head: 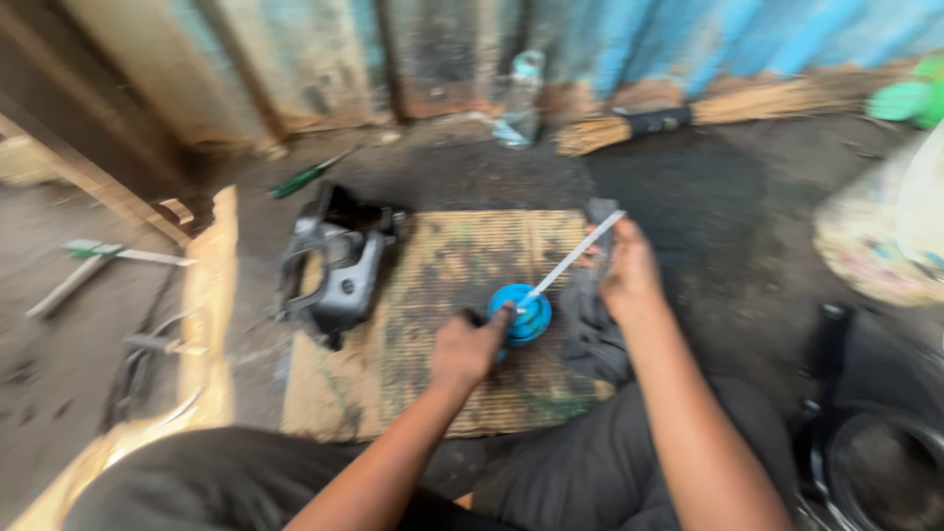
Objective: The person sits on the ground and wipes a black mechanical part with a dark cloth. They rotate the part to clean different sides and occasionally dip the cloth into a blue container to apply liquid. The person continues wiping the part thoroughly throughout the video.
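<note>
Both forearms reach out from the near edge, over knees in dark trousers. The left hand (465,349) is curled, knuckles up, its fingers clenched around the near left side of a small round blue container (522,314), which sits near the middle of the mat, towards its right. The right hand (627,270) is further off and to the right, its fingers closed on the upper end of a thin white stick (572,258). The stick slants down and left until its lower end meets the top of the blue container. Motion blur softens everything, so whether the container has a lid or stands open cannot be told.

Under the hands lies a worn woven mat (442,324), tan with dark stains and a ribbed texture, spread on a dark, dirty floor. A crumpled dark grey cloth (593,329) lies on the mat just right of the container, below the right hand. On the mat's far left corner rests a black moulded plastic casing (334,264), glossy and angular. Beyond it, a green-handled screwdriver (307,176) lies on the floor. A clear plastic bottle (518,98) stands far off against a corrugated blue metal wall (708,39). A pale wooden plank (208,315) runs along the mat's left side.
</note>
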